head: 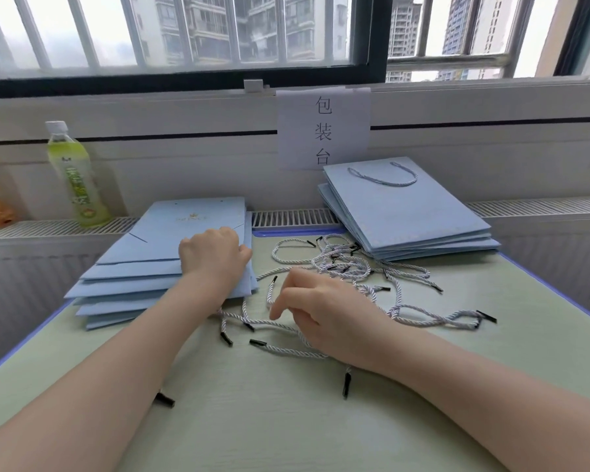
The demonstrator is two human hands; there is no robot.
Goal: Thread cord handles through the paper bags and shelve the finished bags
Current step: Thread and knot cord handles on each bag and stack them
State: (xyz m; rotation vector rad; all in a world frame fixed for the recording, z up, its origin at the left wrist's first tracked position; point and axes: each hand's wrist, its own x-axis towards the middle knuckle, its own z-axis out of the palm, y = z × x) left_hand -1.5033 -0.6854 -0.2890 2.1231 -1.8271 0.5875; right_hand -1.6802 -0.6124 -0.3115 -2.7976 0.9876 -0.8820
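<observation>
Left hand (215, 255) resting with curled fingers on the stack of unthreaded bags (164, 267) at the table's (286, 420) far-left edge; right hand (324, 313) pinching a cord (286, 350) mid-table (finished bags (406, 216) far-right corner)

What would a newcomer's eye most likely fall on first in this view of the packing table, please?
Probably the tangle of cord handles strewn across the middle of the green table, with the right hand resting among them. Next, the two stacks of blue paper bags: the unthreaded stack at left under the left hand, and the finished stack at right, its top bag already carrying a handle.
</observation>
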